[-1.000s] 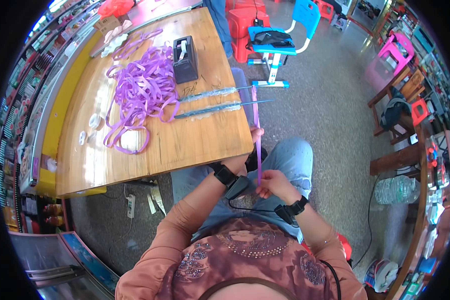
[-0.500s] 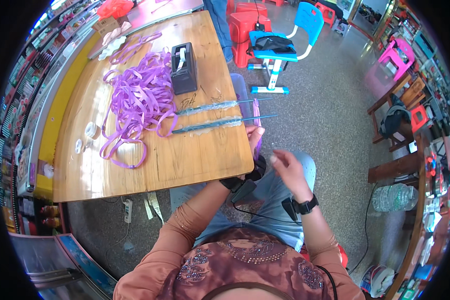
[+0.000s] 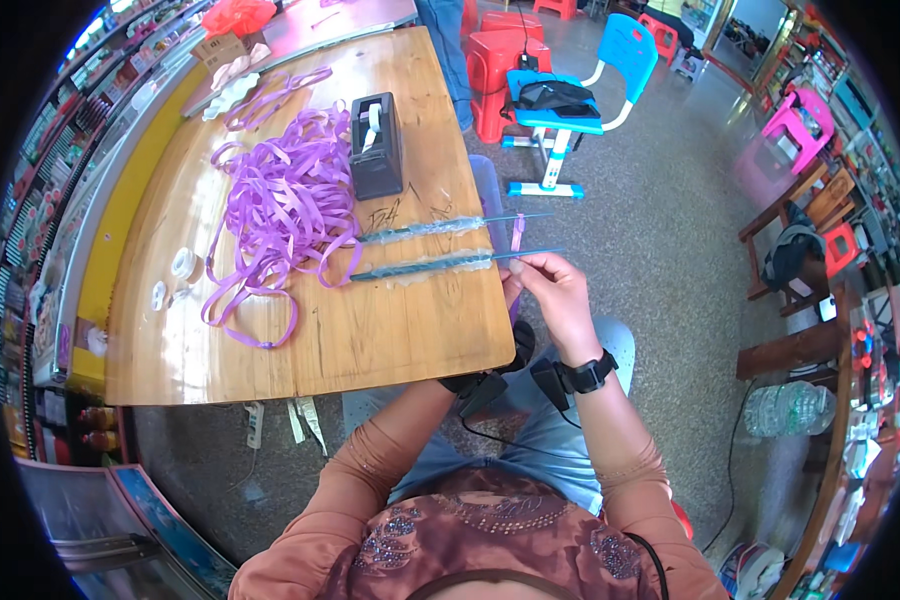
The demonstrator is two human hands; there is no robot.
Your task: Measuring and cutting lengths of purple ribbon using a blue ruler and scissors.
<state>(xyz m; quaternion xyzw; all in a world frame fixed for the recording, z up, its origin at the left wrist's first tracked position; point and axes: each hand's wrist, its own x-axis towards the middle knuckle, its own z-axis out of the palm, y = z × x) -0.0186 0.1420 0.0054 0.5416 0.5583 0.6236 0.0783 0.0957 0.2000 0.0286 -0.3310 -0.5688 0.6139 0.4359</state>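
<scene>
Two thin blue rods (image 3: 425, 267) lie side by side, fixed to the wooden table with clear tape, their tips sticking out past its right edge. A narrow purple ribbon (image 3: 518, 232) hangs across the protruding tips. My right hand (image 3: 562, 300) pinches the ribbon just below the nearer rod, thumb and forefinger together. Close against the table edge, my left hand (image 3: 511, 287) is closed at the same ribbon; the table hides most of it. A tangled heap of purple ribbon loops (image 3: 285, 195) covers the rods' left ends.
A black tape dispenser (image 3: 375, 148) stands beside the heap. Small white rolls (image 3: 184, 263) lie on the table's (image 3: 400, 345) left part. Beyond the table are a blue chair (image 3: 625, 60) and red stools (image 3: 505, 75). A large clear bottle (image 3: 790, 403) lies at right.
My right hand has moved up and left from above my knee to the ribbon at the rod tips, its fingers closing. My left hand is now lower and more hidden.
</scene>
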